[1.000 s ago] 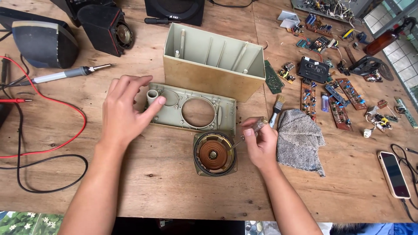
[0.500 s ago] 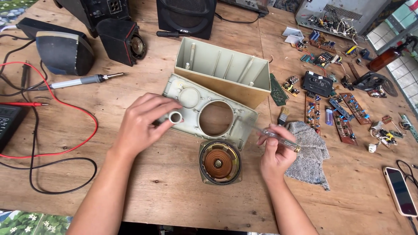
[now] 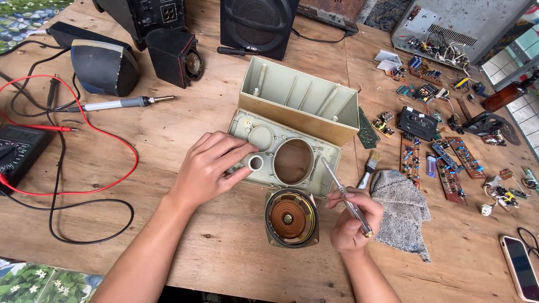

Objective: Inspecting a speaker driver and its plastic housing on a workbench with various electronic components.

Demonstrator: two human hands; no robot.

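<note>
The right hand (image 3: 351,221) is clenching a clear-handled screwdriver (image 3: 345,196), its long axis running from lower right to upper left of the frame, tip pointing at the beige front panel (image 3: 281,151). The left hand (image 3: 210,165), fingers released, is pressing flat on that panel at frame centre. Disassembly looks well advanced: the speaker driver (image 3: 291,217) is lying loose on the desk (image 3: 168,235), the empty housing (image 3: 300,101) standing behind.

A worn wooden table (image 3: 168,129) fills the scene under soft daylight; patterned floor tiles (image 3: 33,280) show near left, pale tiles (image 3: 519,56) far right.
</note>
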